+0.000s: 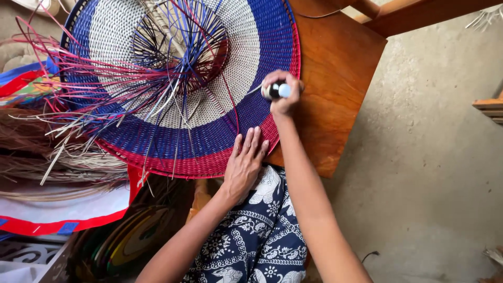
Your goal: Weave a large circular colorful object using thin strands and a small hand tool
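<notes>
While our left hand (pixel 245 163) lies flat with fingers apart on the woven mat's (pixel 209 131) red rim, our right hand (pixel 283 93) is closed around an awl (pixel 276 90); next comes careful piercing.

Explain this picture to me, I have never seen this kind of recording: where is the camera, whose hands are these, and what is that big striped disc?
There is no machine here. One camera sits on a person's head and looks down at their own two bare hands. The large round woven piece, with white, blue and red rings, lies on a brown wooden table; loose coloured strands stick out of its unfinished middle. The left hand lies flat on the red rim, fingers spread, holding nothing. The right hand grips a small black-and-white handled tool, its thin tip touching the weave near the edge. Below is the person's dark blue patterned cloth. At the left lie dry straw bundles.
</notes>
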